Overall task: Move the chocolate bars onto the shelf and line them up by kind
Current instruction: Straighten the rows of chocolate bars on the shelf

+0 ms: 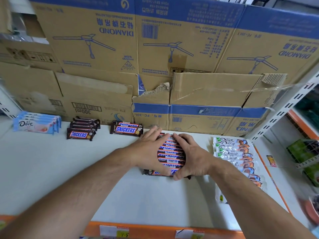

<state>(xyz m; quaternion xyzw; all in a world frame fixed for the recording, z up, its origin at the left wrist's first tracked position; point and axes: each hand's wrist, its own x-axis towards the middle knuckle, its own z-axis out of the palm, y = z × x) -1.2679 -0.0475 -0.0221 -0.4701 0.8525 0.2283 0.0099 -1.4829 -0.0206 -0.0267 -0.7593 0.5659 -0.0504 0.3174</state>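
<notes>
Both hands press inward on 1 row of Snickers bars (170, 152) lying on the white shelf (69, 169): the left hand (148, 150) flat against its left side, the right hand (191, 156) cupped on its right, fingers spread. Squeezing unevenly could buckle the overlapped bars upward, or shove them rightward into the Dove row (236, 156) just beyond the right hand.

The shelf (51, 169) is a smooth, matt white board, with an orange edge strip (155, 228) along its near side carrying paper labels; the Snickers bars (170, 153) in the middle wear glossy dark plastic wrappers; the Dove bars (231, 149) at right and the pale blue Dove packs (37, 125) at far left have the same shiny film; the cardboard boxes (155, 54) behind are matt brown, torn to rough corrugation; the upright post (283, 107) is white painted metal.
</notes>
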